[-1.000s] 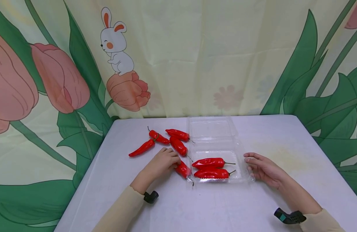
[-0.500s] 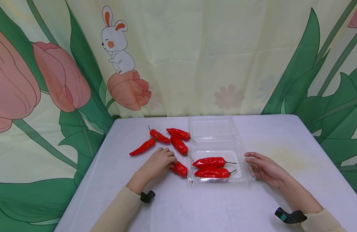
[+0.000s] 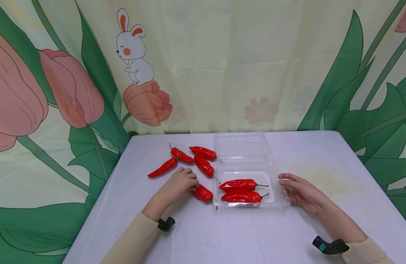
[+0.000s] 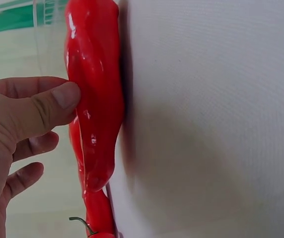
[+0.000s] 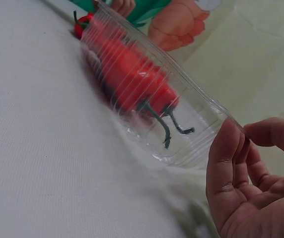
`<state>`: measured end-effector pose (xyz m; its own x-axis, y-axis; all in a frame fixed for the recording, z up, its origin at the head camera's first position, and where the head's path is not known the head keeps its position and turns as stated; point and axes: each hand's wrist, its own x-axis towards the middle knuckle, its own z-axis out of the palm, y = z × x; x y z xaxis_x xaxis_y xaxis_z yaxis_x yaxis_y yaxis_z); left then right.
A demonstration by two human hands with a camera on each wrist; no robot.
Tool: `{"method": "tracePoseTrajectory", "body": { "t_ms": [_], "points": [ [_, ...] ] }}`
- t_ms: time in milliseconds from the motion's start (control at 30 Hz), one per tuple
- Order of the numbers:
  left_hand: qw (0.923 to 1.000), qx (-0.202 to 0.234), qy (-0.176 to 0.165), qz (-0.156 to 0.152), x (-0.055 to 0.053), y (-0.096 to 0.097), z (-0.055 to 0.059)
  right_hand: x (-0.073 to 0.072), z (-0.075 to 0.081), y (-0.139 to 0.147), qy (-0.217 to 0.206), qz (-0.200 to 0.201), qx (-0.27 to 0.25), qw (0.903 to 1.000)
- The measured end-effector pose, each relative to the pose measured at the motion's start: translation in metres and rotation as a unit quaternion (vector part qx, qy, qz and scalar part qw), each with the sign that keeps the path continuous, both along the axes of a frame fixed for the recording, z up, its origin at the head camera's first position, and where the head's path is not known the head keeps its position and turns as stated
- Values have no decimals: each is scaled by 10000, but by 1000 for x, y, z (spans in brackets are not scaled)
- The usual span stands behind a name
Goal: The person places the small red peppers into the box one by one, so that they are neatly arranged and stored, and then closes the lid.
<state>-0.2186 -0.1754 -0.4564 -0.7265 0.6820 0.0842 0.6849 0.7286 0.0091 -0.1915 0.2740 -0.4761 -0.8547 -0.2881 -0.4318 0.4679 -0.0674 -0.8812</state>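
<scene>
My left hand [image 3: 178,186] pinches a red chili pepper [image 3: 203,194] between thumb and fingers, just left of the clear container. In the left wrist view the thumb presses the side of this pepper [image 4: 97,89], close over the white cloth. My right hand [image 3: 302,193] holds the right rim of the clear plastic clamshell container [image 3: 273,172], its thumb and fingers pinching the edge in the right wrist view. Two red peppers [image 3: 238,185] lie side by side in the container's base, stems to the right. The lid [image 3: 242,146] lies open toward the back.
Several more red peppers [image 3: 203,165] lie in a loose group at the back left, some close against the container's left edge. A white cloth covers the table [image 3: 255,238]. Behind it hangs a printed curtain [image 3: 206,66] with tulips and a rabbit.
My left hand has drawn the pinched pepper slightly left, away from the container's front left corner. The right hand and the container have stayed in place.
</scene>
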Motion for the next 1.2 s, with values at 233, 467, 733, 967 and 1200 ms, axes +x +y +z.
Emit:
{"method": "tracePoseTrajectory", "body": {
  "t_ms": [233, 467, 733, 967, 1200],
  "points": [
    [9999, -35, -117, 31, -1, -2, 2, 0, 1, 1, 4, 16, -15, 10000],
    [9974, 54, -692, 196, -2, -3, 2, -1, 1, 1, -51, -28, 0, 10000],
    [9958, 43, -875, 275, -2, -1, -3, 0, 0, 1, -27, -30, -53, 10000],
    [9958, -23, -875, 271, 0, 4, -4, -1, -1, 0, 21, -15, -36, 10000],
    [9961, -112, -830, 283, 1, 4, -6, -1, -2, 1, 17, -17, -9, 10000]
  ]
}}
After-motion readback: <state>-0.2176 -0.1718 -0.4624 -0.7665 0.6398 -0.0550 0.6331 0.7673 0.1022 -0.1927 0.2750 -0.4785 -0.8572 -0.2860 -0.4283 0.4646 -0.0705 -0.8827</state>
